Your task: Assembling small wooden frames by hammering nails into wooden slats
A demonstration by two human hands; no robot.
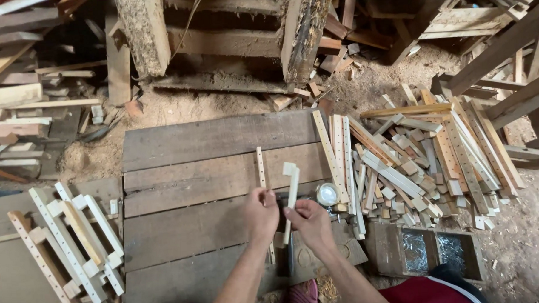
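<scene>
Head view looks straight down on a floor platform of dark planks (215, 138), and I see both bare hands working at its near edge. My left hand (261, 214) is closed around the lower part of a thin wooden slat with a row of holes (261, 170); the slat stands roughly upright in the frame, its top end reaching up over the planks. My right hand (308, 222) pinches a second pale strip with a small block fixed at its top (292, 183), thumb and fingers tight around its lower half. The two pieces are held just beside each other, nearly parallel, not touching as far as I can tell.

Just right of the right hand sits a small round tin (328, 193). Beyond it lies a big heap of short offcuts and drilled slats (413, 158), spread over the sawdust. Near the lower right is a wooden box with two compartments of nails (428, 251). On the left, several assembled ladder-like frames of pale wood (75, 242) rest on a low board. Rough timber and a heavy wooden frame (230, 39) fill the top of the view.
</scene>
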